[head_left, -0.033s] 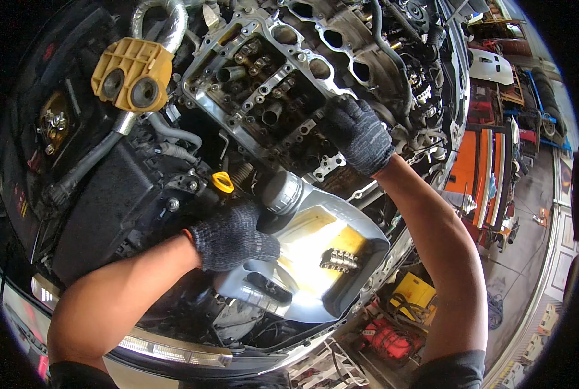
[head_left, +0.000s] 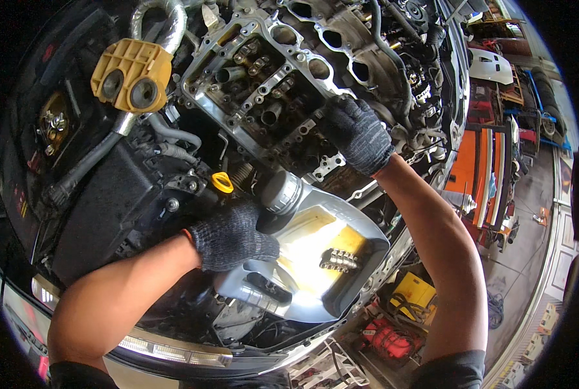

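A grey plastic jug (head_left: 361,223), cut open along one side like a tray, lies tilted at the front of the engine bay, its round cap (head_left: 283,192) still on. Yellowish oil film and glare cover its inside, where several small shiny metal cylinders (head_left: 340,260) sit bunched together. My left hand (head_left: 234,236), in a dark knit glove, is closed at the jug's edge between cap and handle. Gloved likewise, my right hand (head_left: 357,133) reaches to the near-right rim of the uncovered cylinder head (head_left: 228,126). Its fingers are curled down, and what they grip is hidden.
A yellow dipstick loop (head_left: 222,182) stands left of the jug's cap. A tan bracket (head_left: 134,74) on a silver-wrapped hose hangs at upper left, above a black box (head_left: 108,201). To the right, beyond the car, are an orange cabinet (head_left: 471,175) and a red machine (head_left: 390,337).
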`<state>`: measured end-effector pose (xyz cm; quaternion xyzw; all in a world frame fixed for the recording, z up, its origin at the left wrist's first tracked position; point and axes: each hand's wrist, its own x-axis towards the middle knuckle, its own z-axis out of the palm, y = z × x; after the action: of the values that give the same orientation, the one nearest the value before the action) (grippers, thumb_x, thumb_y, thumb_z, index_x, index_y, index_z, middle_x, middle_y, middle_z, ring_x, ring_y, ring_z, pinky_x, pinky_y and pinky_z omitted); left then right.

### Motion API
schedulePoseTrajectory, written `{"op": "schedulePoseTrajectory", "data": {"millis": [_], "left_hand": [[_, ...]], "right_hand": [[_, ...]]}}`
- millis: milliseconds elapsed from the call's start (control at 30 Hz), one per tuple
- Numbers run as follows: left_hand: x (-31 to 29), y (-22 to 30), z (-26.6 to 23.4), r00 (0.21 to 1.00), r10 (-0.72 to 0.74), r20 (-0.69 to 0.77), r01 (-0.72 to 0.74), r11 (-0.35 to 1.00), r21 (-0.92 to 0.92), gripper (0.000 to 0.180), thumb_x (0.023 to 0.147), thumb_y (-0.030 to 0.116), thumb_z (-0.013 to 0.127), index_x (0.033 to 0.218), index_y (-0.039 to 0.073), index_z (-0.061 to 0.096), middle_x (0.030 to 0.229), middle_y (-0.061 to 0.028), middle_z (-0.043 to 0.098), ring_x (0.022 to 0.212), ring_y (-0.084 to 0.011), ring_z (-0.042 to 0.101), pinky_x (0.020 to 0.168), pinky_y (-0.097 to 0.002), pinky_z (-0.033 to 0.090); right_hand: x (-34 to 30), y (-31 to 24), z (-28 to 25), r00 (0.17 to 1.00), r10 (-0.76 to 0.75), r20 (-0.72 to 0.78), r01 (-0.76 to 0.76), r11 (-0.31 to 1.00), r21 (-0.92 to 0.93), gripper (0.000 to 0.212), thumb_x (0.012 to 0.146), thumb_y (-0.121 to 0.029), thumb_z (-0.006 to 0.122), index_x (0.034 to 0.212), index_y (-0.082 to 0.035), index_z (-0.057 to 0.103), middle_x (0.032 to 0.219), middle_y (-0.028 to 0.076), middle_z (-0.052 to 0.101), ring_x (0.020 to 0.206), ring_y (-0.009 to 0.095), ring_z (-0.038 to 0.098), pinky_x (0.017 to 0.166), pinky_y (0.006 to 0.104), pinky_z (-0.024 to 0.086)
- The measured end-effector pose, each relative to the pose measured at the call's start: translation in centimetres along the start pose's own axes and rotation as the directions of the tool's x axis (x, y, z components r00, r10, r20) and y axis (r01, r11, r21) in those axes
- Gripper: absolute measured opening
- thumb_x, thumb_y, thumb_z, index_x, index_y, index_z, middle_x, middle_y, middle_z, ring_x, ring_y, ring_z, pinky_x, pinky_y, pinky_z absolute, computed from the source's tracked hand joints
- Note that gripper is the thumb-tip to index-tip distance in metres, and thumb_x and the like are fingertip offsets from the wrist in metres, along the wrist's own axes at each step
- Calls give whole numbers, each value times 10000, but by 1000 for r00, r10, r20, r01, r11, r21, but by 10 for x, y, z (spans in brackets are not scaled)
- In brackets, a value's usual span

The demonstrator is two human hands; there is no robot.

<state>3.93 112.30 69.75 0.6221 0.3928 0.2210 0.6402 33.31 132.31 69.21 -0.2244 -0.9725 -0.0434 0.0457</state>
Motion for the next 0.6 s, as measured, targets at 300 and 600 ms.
{"op": "schedulePoseTrajectory", "data": {"millis": [300, 600], "left_hand": [[1, 9, -7, 988, -131, 83, 130, 991, 18, 617, 801, 275, 875, 1247, -80, 640, 1132, -277, 694, 1081, -387, 687, 985, -451, 544], [-2, 4, -7, 989, -132, 66, 138, 987, -87, 615, 822, 253, 876, 1286, -71, 635, 1196, -280, 667, 1127, -391, 663, 1002, -459, 532]], "right_hand": [[-13, -23, -63, 942, 334, 16, -332, 929, 160, 264, 859, -172, 786, 1109, -89, 765, 1096, 143, 665, 1004, 373, 641, 806, 489, 549], [-112, -108, -179, 942, 306, 138, -332, 915, 231, 237, 753, -52, 800, 988, -67, 776, 944, 114, 705, 834, 325, 694, 680, 420, 574]]}}
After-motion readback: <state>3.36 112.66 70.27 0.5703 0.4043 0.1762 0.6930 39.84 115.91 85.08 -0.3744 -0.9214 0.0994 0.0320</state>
